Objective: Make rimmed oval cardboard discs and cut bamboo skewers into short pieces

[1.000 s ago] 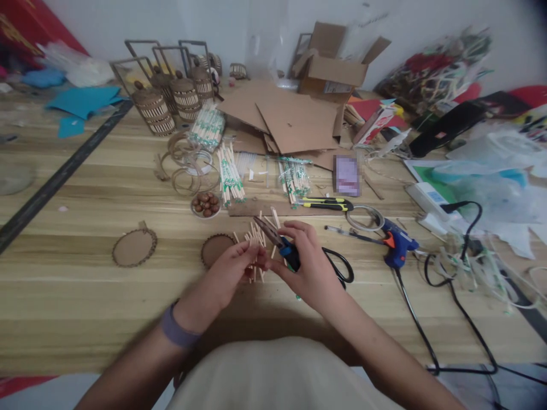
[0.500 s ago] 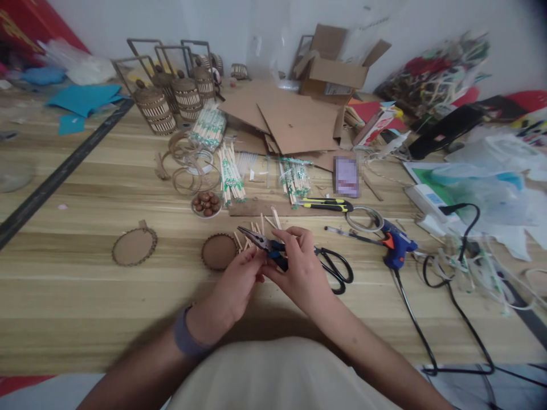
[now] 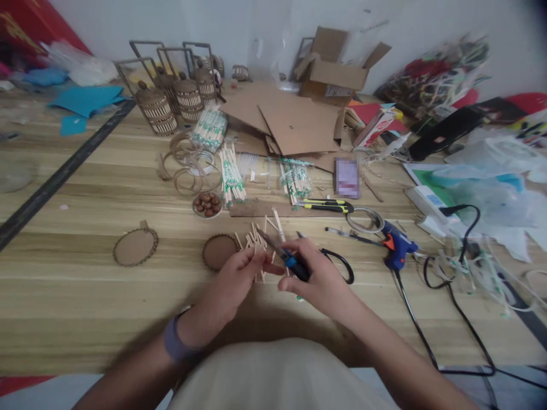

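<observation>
My right hand [image 3: 318,273] is wrapped round blue-and-black pliers [image 3: 294,265], whose jaws point up and to the left. To the left, the fingers of my left hand [image 3: 239,279] are pressed together; what they hold, if anything, is too small to make out. Short wooden sticks [image 3: 252,239] lie just beyond my fingertips. A round cardboard disc with a dark braided edge [image 3: 219,252] is beside my left hand, and a similar disc [image 3: 135,246] lies farther left. Black-handled scissors [image 3: 342,265] are partly hidden behind my right hand.
A bowl of brown nuts [image 3: 207,204] and bundled sticks [image 3: 232,176] stand beyond the discs. A yellow-black cutter [image 3: 327,205] lies in front of cardboard sheets [image 3: 299,125]. To the right is a blue glue gun [image 3: 397,246] with its cable; small lidded baskets [image 3: 156,108] stand at the back left.
My right hand has moved right with the pliers, away from my left fingertips. More of the short sticks now shows between the hands.
</observation>
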A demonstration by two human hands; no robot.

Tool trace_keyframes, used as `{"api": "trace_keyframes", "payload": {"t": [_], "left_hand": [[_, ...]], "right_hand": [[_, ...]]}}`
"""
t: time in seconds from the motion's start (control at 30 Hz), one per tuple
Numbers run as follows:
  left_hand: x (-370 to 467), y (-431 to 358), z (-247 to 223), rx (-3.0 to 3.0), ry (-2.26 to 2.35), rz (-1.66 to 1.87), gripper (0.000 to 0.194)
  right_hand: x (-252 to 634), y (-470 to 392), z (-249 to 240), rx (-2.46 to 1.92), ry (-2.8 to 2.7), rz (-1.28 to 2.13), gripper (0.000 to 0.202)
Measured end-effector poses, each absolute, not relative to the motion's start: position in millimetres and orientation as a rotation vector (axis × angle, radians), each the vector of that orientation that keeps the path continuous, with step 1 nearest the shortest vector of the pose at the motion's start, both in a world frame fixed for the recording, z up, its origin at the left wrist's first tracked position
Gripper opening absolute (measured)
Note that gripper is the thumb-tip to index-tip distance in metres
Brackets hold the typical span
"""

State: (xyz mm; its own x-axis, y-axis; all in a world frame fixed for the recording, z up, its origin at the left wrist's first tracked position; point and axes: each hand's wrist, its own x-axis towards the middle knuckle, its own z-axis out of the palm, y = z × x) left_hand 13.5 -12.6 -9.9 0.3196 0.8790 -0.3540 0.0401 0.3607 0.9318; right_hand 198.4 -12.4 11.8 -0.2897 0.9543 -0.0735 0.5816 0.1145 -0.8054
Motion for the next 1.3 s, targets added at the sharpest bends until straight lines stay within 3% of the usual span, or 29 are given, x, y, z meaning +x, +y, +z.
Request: {"api": "trace_keyframes", "payload": {"t": [0.17, 0.37, 0.63, 1.3], "left_hand": [[-0.6, -14.1, -5.5, 1.139, 1.163, 0.639, 0.045], [0.3, -14.2, 5.9, 1.259, 1.099, 0.491, 0.05], [4.9, -19.1, 9.2, 1.219, 0.97, 0.469, 0.047], [8.4, -17.2, 5.3, 1.233, 0.92, 0.419, 0.046]], "right_hand": [[233.2, -18.6, 28.3, -1.563, -1.619, 1.737, 0.05], [240.2, -24.2, 29.8, -1.533, -1.488, 2.119, 0.05], [225.8, -18.7, 29.7, -1.416, -1.486, 2.175, 0.037], [224.6, -15.7, 22.3, -1.301, -1.621, 2.114, 0.029]]}}
